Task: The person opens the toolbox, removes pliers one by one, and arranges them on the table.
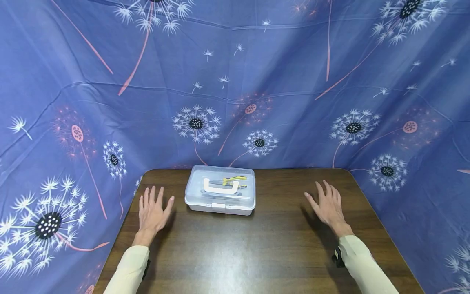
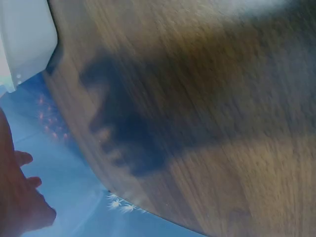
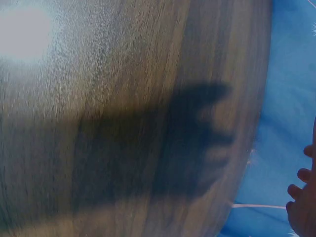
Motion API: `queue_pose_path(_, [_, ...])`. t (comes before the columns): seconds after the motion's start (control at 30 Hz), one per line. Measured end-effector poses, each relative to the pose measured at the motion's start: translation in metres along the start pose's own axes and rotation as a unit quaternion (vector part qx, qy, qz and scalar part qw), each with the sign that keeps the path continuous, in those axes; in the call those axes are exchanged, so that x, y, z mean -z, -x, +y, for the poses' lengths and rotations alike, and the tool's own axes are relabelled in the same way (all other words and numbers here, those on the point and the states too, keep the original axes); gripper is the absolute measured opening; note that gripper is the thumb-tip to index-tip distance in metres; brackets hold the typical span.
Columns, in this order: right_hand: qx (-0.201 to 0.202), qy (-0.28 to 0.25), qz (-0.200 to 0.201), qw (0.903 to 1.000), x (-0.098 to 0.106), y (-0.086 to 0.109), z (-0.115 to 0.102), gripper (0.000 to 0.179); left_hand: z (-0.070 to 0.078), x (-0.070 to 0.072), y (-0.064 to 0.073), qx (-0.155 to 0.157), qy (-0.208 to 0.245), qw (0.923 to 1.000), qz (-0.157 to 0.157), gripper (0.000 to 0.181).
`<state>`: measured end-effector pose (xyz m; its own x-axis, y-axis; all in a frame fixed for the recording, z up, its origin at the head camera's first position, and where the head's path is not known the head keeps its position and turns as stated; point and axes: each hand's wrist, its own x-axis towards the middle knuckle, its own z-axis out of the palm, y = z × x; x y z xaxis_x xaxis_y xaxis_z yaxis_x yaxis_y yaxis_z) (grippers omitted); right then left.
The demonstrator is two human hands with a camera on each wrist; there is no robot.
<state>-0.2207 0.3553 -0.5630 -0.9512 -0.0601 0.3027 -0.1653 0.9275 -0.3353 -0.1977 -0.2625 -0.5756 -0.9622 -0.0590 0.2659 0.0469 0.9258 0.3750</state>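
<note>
A translucent plastic box (image 1: 198, 196) with a lid and a white carrying handle (image 1: 221, 189) sits toward the back of the table, left of centre. Through its lid show tools with yellow grips (image 1: 235, 178). My left hand (image 1: 151, 212) is spread above the table to the left of the box, holding nothing. Well to the right of the box, my right hand (image 1: 328, 208) hovers with its fingers spread and nothing in them. Both hands cast shadows on the wood. In the left wrist view a corner of the box (image 2: 29, 39) appears beside the left hand (image 2: 22, 192).
The brown wooden table (image 1: 271, 241) has rounded back corners. Behind it and along both sides hangs a blue cloth (image 1: 293, 122) printed with dandelions. A dark band (image 1: 338, 258) is on the right wrist, by the pale sleeve (image 1: 363, 265).
</note>
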Motion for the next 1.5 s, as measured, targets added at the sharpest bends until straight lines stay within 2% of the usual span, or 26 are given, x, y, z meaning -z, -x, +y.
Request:
queue_pose_path(0.2, [-0.002,-0.044,0.062,0.9971,-0.004,0.001,-0.004,0.053,0.013,-0.001,-0.005,0.009,0.034,0.9988,0.035,0.066])
queue_pose_path(0.5, [-0.01,-0.078,0.098,0.9921,-0.01,0.004,-0.009,0.039,0.029,-0.007,-0.009,0.047,0.079,0.9953,0.03,0.064])
queue_pose_path(0.8, [-0.037,-0.129,0.083,0.9875,-0.019,0.007,-0.017,0.038,0.044,-0.01,-0.013,0.071,0.119,0.9901,0.026,0.067])
queue_pose_path(1.07, [-0.045,-0.165,0.094,0.9808,-0.026,0.005,-0.028,0.038,0.057,-0.015,-0.017,0.089,0.154,0.9837,0.029,0.069])
queue_pose_path(1.3, [-0.064,-0.19,0.086,0.976,-0.029,0.004,-0.035,0.042,0.066,-0.019,-0.02,0.108,0.182,0.9772,0.016,0.069])
queue_pose_path(1.5, [-0.089,-0.218,0.072,0.9692,-0.035,0.004,-0.038,0.044,0.071,-0.028,-0.022,0.12,0.215,0.9684,0.039,0.066])
